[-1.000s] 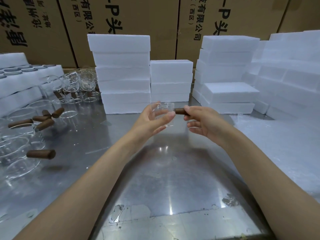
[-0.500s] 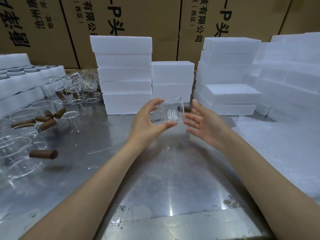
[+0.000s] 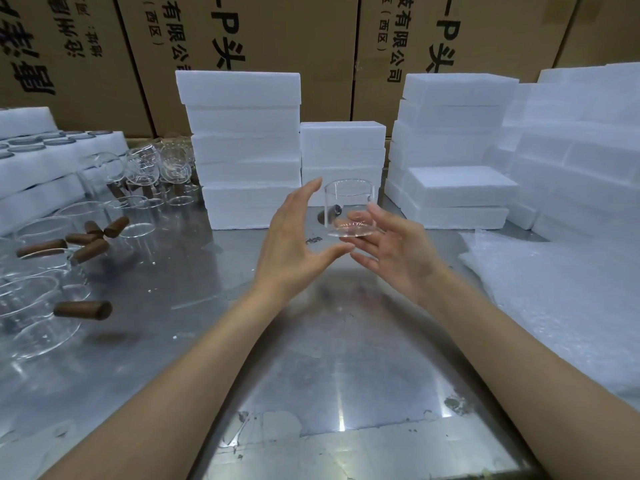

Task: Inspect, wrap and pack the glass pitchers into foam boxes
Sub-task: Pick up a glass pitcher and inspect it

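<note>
The left hand (image 3: 294, 247) is hovering above the steel table (image 3: 214, 341) with its fingers straight and spread wide, thumb reaching right toward the base of a glass pitcher (image 3: 349, 207). The right hand (image 3: 394, 251) is lying palm-up just beside it, fingers relaxed and only slightly bent, its fingertips sitting under and against the pitcher's round base. The pitcher is standing roughly upright on those fingers, mouth up, in the gap between the two hands and a little above them; whether the left thumb is actually touching the glass cannot be told. Its dark wooden handle (image 3: 335, 211) is showing through the clear wall on the far side.

Behind the hands, stacks of white foam boxes (image 3: 242, 147) are rising against brown cardboard cartons (image 3: 270, 32) printed with dark characters. To the left, more glass pitchers with brown handles (image 3: 83, 310) are lying crowded on the table, near foam trays (image 3: 52, 164). To the right, a sheet of bubble wrap (image 3: 554, 292) is lying spread over the tabletop.
</note>
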`<action>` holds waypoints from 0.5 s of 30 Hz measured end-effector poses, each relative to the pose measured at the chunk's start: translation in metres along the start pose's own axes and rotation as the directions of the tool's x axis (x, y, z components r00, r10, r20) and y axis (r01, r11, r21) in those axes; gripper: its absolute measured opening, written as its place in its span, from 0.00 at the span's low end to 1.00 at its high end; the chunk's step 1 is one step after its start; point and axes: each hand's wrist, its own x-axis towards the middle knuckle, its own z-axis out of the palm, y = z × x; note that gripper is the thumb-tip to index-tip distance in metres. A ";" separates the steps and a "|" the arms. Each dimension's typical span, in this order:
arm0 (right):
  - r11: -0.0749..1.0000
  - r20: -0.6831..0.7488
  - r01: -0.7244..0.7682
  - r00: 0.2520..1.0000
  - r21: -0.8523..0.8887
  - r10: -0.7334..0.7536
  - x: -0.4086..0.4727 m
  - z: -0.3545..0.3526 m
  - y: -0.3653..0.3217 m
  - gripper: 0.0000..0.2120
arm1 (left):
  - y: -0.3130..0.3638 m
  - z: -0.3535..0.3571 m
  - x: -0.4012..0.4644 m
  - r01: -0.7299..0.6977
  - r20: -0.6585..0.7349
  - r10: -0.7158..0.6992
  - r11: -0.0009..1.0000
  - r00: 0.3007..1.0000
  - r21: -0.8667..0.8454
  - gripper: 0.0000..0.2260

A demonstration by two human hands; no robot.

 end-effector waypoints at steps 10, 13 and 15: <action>0.966 -0.065 0.019 0.997 -0.257 -0.037 0.004 0.008 0.011 0.34 | 0.001 0.000 0.000 -0.090 -0.074 0.098 0.991 0.992 0.102 0.25; 0.935 -0.124 0.039 0.988 -0.354 -0.088 0.005 0.012 0.021 0.41 | 0.000 0.001 -0.001 -0.114 -0.059 0.125 0.980 0.990 0.163 0.24; 0.929 -0.164 0.046 0.980 -0.368 -0.114 0.006 0.012 0.021 0.40 | 0.000 0.001 -0.002 -0.130 -0.039 0.140 0.971 0.989 0.201 0.25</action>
